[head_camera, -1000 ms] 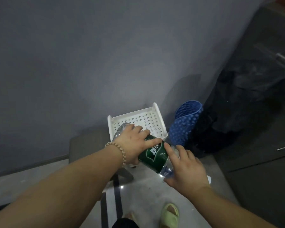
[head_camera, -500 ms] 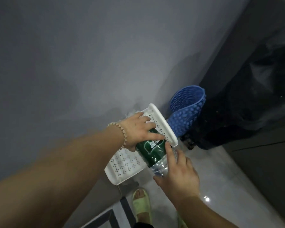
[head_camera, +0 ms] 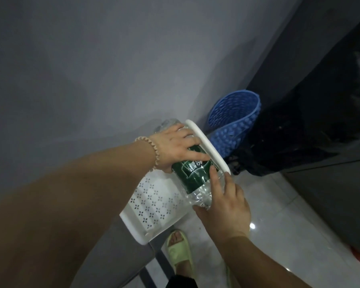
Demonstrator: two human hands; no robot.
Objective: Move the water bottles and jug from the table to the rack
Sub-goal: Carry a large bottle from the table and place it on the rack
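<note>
1. Both my hands have carried the water bottle (head_camera: pixel 192 176) further on. A second ago it was in front of the rack (head_camera: pixel 154 206). Now it lies slanted over the rack's top tray, close by the long white rim. My view has swung too, so the rack looks tipped.
2. My left hand (head_camera: pixel 174 145) still grips the top part of the bottle, with its fingers curled over it. My right hand (head_camera: pixel 224 206) holds the bottom end, with its fingers (head_camera: pixel 214 179) wrapped up the side.
3. I cannot tell if the bottle already rests on the tray or hangs just above it.
4. I think this bottle is almost put away. It only needs setting down and letting go.
5. The jug, the other bottles and the tabletop are not in view, so I cannot say how many are left to move.
6. A blue basket (head_camera: pixel 233 121) stands just beside the rack, and a green slipper (head_camera: pixel 180 251) is on the floor below.
</note>
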